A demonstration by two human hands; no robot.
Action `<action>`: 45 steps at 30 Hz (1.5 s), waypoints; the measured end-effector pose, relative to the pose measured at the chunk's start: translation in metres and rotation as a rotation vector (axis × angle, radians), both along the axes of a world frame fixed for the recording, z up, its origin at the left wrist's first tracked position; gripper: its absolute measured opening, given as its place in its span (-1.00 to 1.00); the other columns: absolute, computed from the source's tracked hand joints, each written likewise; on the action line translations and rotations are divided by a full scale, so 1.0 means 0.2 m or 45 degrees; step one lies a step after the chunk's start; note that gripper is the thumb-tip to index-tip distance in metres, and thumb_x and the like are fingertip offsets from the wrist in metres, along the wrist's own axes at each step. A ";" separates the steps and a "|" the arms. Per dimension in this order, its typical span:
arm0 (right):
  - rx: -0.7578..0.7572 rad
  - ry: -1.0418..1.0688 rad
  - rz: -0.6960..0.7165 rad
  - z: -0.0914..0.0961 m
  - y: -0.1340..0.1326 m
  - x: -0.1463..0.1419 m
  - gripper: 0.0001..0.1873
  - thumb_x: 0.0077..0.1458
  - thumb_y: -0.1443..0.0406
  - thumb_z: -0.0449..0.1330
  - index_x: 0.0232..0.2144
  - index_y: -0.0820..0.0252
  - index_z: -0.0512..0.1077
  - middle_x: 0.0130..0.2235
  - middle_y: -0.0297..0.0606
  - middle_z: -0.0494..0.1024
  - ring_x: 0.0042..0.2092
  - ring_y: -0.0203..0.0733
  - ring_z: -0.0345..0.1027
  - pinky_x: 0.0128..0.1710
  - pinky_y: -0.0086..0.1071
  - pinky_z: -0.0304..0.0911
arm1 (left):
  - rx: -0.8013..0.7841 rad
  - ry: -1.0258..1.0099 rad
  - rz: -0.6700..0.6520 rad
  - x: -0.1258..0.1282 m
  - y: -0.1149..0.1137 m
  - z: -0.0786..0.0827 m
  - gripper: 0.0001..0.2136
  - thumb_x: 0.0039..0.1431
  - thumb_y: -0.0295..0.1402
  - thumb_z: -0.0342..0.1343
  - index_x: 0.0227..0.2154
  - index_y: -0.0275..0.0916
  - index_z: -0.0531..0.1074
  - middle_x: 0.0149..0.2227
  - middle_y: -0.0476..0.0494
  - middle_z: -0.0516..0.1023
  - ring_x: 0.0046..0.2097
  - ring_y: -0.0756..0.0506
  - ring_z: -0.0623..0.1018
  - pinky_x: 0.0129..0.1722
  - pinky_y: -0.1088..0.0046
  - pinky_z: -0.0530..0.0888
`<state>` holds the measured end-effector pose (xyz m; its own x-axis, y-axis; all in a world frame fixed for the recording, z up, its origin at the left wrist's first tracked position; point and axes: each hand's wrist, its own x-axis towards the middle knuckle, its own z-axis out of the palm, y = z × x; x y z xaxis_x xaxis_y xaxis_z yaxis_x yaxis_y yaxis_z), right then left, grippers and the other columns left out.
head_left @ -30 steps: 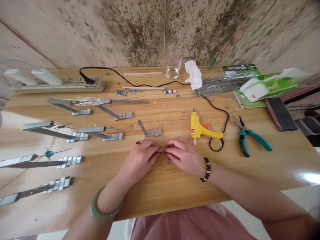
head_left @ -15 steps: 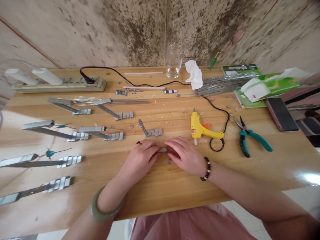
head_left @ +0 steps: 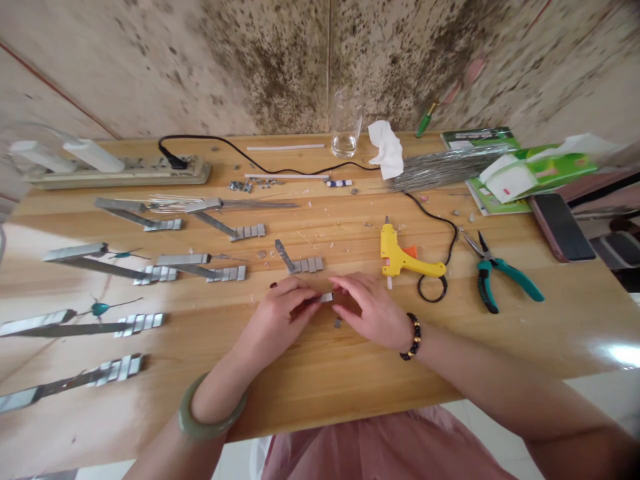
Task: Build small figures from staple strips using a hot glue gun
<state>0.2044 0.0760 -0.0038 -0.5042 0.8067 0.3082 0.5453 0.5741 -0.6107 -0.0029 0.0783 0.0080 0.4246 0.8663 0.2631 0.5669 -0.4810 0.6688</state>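
Between the thumb and fingers of my left hand (head_left: pixel 286 308) is a small grey block (head_left: pixel 327 297); its right end sticks out and the rest is hidden by the fingers. My right hand (head_left: pixel 373 310) is just right of it, thumb and forefinger apart on either side of the block's free end, with no clear contact. A tiny grey chip (head_left: pixel 338 323) lies on the wooden table below the right fingertips. Just beyond my hands rests a grey angled piece with a segmented foot (head_left: pixel 306 265). The yellow glue gun (head_left: pixel 400 257) lies beyond my right hand.
Several similar grey angled pieces (head_left: pixel 226 273) stand at the left. Teal-handled pliers (head_left: pixel 515 277) and a phone (head_left: pixel 564 228) lie to the right. At the back are a power strip (head_left: pixel 195 172), a glass of water (head_left: pixel 345 141), a crumpled tissue (head_left: pixel 387 152) and a wire bundle (head_left: pixel 445 168).
The grey block has tilted slightly in my left fingers, and more of its end shows. My right fingertips have shifted slightly around it. The things on the table lie as before.
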 end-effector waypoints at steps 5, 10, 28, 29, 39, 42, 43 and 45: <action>0.053 0.011 0.003 -0.01 0.00 0.00 -0.67 0.17 0.30 0.15 -0.01 0.20 0.29 -0.11 -0.15 0.47 -0.06 -0.09 0.32 -0.03 -0.15 0.28 | 0.017 -0.001 -0.003 0.00 0.00 0.00 -0.88 0.18 -0.39 0.10 -0.28 -0.25 0.50 -0.32 -0.14 0.50 -0.30 -0.05 0.49 -0.32 0.42 0.45; 0.027 -0.001 0.033 -0.01 0.01 0.01 -0.80 0.18 0.29 0.12 -0.12 0.16 0.36 -0.12 -0.17 0.47 -0.07 -0.13 0.32 -0.04 -0.16 0.28 | 0.048 0.012 -0.018 0.00 0.00 0.00 -0.90 0.19 -0.39 0.09 -0.30 -0.24 0.50 -0.32 -0.13 0.51 -0.30 -0.05 0.50 -0.30 0.41 0.45; -0.044 0.131 0.019 0.01 0.01 0.01 -0.86 0.21 0.29 0.09 -0.17 0.16 0.35 -0.16 -0.17 0.48 -0.09 -0.15 0.34 -0.05 -0.19 0.29 | 0.085 0.032 -0.008 -0.01 0.00 0.00 -0.86 0.18 -0.43 0.07 -0.21 -0.24 0.46 -0.25 -0.16 0.53 -0.23 -0.08 0.52 -0.24 0.37 0.49; -0.046 0.133 0.016 0.01 0.01 0.01 -0.86 0.22 0.29 0.08 -0.17 0.16 0.36 -0.17 -0.18 0.48 -0.09 -0.15 0.34 -0.05 -0.19 0.29 | 0.080 0.027 -0.009 -0.01 0.00 0.00 -0.87 0.18 -0.42 0.07 -0.22 -0.23 0.46 -0.26 -0.16 0.53 -0.24 -0.07 0.52 -0.24 0.37 0.49; -0.070 0.129 0.018 0.02 0.01 0.01 -0.85 0.23 0.28 0.06 -0.16 0.16 0.36 -0.17 -0.19 0.49 -0.10 -0.15 0.34 -0.06 -0.19 0.30 | 0.043 0.062 -0.041 -0.01 0.00 0.01 -0.88 0.22 -0.41 0.04 -0.31 -0.24 0.49 -0.37 -0.13 0.54 -0.34 -0.05 0.50 -0.36 0.43 0.43; -0.069 0.127 0.011 0.01 0.01 0.01 -0.84 0.23 0.29 0.07 -0.13 0.15 0.35 -0.16 -0.20 0.49 -0.09 -0.15 0.33 -0.05 -0.19 0.28 | 0.044 0.078 -0.046 -0.01 0.00 0.01 -0.88 0.22 -0.41 0.04 -0.32 -0.24 0.49 -0.39 -0.12 0.54 -0.35 -0.05 0.50 -0.37 0.43 0.42; -0.068 0.127 0.013 0.01 0.01 0.01 -0.84 0.23 0.30 0.06 -0.14 0.16 0.35 -0.17 -0.21 0.49 -0.09 -0.16 0.33 -0.05 -0.19 0.28 | 0.049 0.080 -0.047 -0.01 0.00 0.01 -0.88 0.22 -0.41 0.04 -0.32 -0.25 0.49 -0.39 -0.12 0.54 -0.36 -0.05 0.50 -0.37 0.43 0.42; -0.066 0.123 0.019 0.02 0.01 0.01 -0.86 0.24 0.31 0.05 -0.16 0.16 0.35 -0.19 -0.21 0.49 -0.11 -0.17 0.33 -0.06 -0.20 0.29 | 0.059 0.082 -0.048 -0.01 0.00 0.01 -0.88 0.22 -0.40 0.05 -0.33 -0.25 0.49 -0.38 -0.13 0.54 -0.36 -0.05 0.50 -0.37 0.43 0.42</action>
<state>0.2070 0.0784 -0.0002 -0.4861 0.8156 0.3139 0.4740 0.5478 -0.6893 -0.0055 0.0773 0.0092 0.4740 0.8370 0.2735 0.5892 -0.5323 0.6079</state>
